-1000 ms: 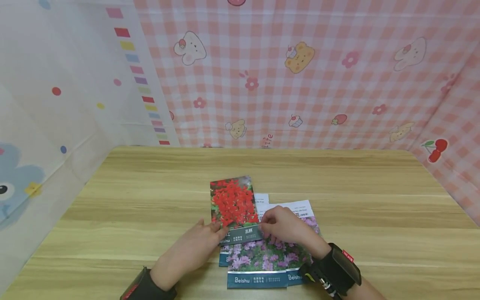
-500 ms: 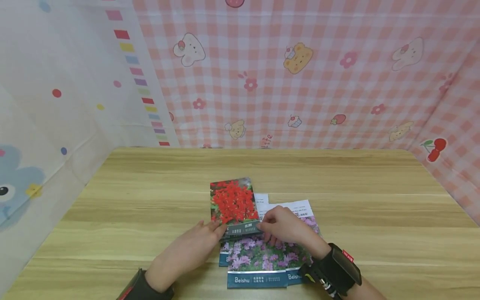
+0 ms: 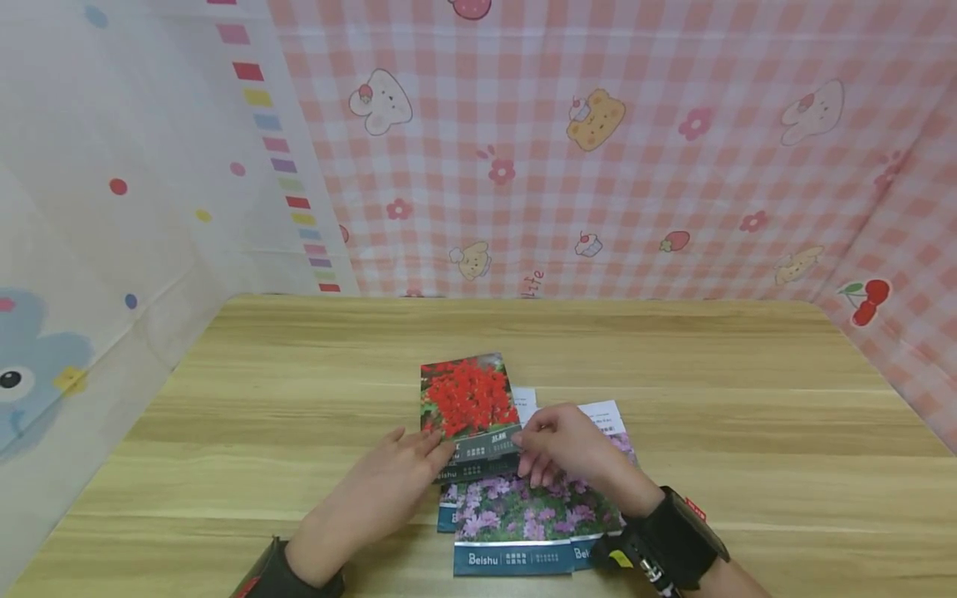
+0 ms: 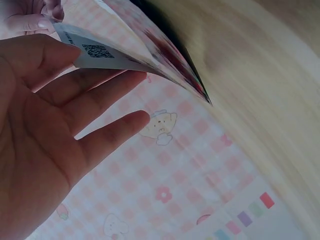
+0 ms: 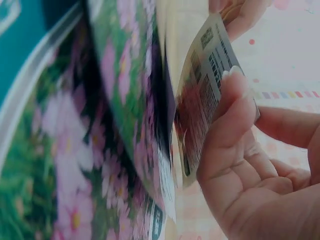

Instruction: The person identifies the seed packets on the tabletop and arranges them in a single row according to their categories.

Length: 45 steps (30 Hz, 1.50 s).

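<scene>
Red-flower packet (image 3: 469, 397): overlaps the left part of the purple-flower packets (image 3: 516, 517); its lower edge is raised, a dark band (image 3: 465, 473) marked Beishu showing just below.
Worktop (image 3: 284, 415): wood runs on from the packets to both side edges, well apart; the back edge lies beyond the packet's top, along the checked cloth (image 3: 553, 191).
Left hand (image 3: 385, 482): grip narrow, pinching the red-flower packet near its lower left corner; other fingers spread.
Right hand (image 3: 571, 444): grip narrow, thumb and finger pinching the lower right corner, remaining fingers bent above the purple-flower packets.
</scene>
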Tool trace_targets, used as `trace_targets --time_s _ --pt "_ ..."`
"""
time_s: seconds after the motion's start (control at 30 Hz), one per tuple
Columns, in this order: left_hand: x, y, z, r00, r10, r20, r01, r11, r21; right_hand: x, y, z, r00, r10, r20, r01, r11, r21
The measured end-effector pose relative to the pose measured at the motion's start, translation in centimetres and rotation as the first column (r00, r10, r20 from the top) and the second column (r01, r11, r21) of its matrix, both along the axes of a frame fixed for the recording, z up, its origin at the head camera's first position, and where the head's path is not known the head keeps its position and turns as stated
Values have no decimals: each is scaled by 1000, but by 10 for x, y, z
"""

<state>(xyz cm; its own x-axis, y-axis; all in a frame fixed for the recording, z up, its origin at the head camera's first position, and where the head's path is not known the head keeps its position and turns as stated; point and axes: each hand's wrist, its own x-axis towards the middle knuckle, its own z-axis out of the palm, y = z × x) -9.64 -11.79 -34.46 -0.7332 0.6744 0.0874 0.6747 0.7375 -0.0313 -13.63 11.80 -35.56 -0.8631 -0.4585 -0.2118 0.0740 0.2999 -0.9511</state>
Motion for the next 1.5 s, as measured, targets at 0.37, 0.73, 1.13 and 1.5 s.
trace_targets --time_s 0.37,0.73,1.13,1.5 --pt "-4 -4 3 992 66 -109 -48 986 157 -1 2 7 996 -55 67 69 971 -229" --pt "-6 -6 10 954 298 -13 -269 878 395 2 2 9 999 -44 32 52 952 -303" --pt "-4 -5 19 901 364 238 -435 765 475 9 -2 15 998 36 -53 -56 888 -455" --pt "-6 -11 27 818 396 416 -575 565 592 12 -5 15 997 69 -25 -73 924 -376"
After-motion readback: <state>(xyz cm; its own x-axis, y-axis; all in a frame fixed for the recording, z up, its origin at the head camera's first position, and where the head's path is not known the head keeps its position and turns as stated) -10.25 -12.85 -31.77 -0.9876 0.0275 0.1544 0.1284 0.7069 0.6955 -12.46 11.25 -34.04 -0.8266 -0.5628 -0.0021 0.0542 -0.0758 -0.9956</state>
